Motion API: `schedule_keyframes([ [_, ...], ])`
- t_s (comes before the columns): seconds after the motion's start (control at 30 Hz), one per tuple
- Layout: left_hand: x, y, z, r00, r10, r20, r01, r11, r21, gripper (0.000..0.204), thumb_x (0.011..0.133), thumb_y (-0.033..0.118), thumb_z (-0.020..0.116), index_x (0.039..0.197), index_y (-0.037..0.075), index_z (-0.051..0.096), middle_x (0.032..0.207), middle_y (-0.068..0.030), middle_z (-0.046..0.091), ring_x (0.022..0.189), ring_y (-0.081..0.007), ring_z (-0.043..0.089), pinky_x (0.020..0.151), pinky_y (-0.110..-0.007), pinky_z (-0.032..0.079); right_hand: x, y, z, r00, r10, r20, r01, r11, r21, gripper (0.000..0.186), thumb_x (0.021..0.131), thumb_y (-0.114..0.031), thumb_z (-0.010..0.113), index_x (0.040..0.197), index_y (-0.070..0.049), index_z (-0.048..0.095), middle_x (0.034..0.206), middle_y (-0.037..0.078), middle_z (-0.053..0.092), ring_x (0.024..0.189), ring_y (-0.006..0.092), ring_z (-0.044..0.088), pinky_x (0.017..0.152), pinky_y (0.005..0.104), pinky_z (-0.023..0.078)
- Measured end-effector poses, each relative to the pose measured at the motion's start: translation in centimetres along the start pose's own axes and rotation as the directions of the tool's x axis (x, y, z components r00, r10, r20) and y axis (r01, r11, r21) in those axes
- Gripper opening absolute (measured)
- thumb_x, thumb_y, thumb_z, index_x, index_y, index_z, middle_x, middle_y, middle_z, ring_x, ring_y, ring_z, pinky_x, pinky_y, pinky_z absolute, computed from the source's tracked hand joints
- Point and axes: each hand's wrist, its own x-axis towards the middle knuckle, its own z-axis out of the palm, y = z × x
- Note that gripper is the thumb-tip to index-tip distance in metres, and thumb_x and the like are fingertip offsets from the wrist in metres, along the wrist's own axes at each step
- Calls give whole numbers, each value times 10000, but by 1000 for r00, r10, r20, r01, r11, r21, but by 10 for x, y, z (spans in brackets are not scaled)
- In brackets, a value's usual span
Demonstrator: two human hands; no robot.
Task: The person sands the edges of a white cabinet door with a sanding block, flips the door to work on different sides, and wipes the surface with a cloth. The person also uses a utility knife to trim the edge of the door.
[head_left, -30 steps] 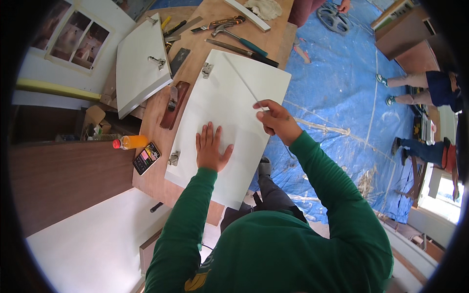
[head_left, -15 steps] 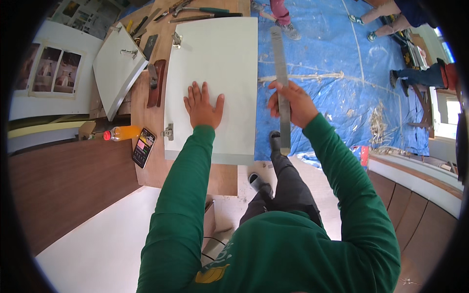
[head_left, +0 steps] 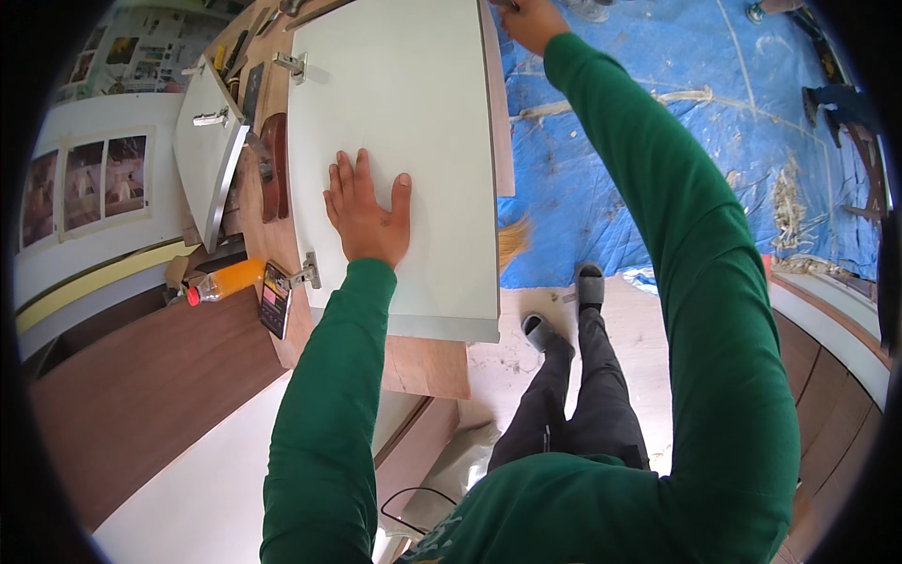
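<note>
A white cabinet door [head_left: 423,122] lies flat on a wooden workbench [head_left: 427,367], two metal hinges [head_left: 291,64] along its left edge. My left hand [head_left: 368,211] rests on the door, palm down with the fingers spread. Beyond the door's far right corner, at the top of the view, my right hand [head_left: 532,23] is closed. Only a dark bit of the flat metal file in its grip shows; the rest is out of view.
Left of the door lie a phone [head_left: 274,299], an orange drink bottle [head_left: 230,280], a wood plane [head_left: 273,169] and a smaller white door [head_left: 211,155] with a hinge. Blue tarpaulin [head_left: 601,188] covers the floor at right. Bristles [head_left: 513,242] stick out beside the door's right edge.
My right hand has carried the file forward, away from me, to the door's far right corner. My left hand stays flat on the door. The whole view has shifted.
</note>
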Motion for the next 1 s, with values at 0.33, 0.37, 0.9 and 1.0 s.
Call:
schedule_keyframes([
  [0.33, -1, -9, 4, 1000, 7, 20, -6, 999, -37, 711, 1013, 483, 571, 1540, 25, 437, 1626, -271, 349, 1544, -420, 259, 1252, -566, 145, -112, -45, -15, 995, -41, 89, 25, 984, 174, 209, 985, -128, 578, 1125, -41, 707, 1002, 227, 730, 922, 387, 705, 830, 432, 547],
  [0.37, -10, -18, 2, 1000, -18, 18, 19, 1000, -24, 710, 1015, 484, 567, 1540, 24, 436, 1626, -272, 349, 1544, -422, 257, 1252, -564, 145, -137, -71, -19, 978, 25, 205, -56, 988, 145, 219, 994, -103, 567, 1156, -48, 703, 1010, 203, 738, 959, 380, 712, 847, 411, 560],
  [0.9, -9, -21, 8, 1000, 17, -9, -17, 999, -31, 716, 1016, 487, 568, 1527, 0, 446, 1607, -301, 364, 1524, -454, 287, 1251, -550, 165, -362, -172, -104, 753, -22, 657, -167, 960, 224, 277, 920, -109, 659, 1196, -84, 659, 1027, 139, 682, 900, 344, 665, 809, 456, 540],
  [1.0, -11, -21, 5, 1000, 13, -23, -14, 999, -39, 716, 1013, 486, 573, 1523, -2, 454, 1603, -305, 369, 1521, -455, 292, 1250, -549, 172, -290, -152, -79, 864, 146, 481, -207, 975, 76, 205, 1017, -160, 612, 1178, -51, 680, 847, 87, 673, 756, 242, 657, 729, 358, 525],
])
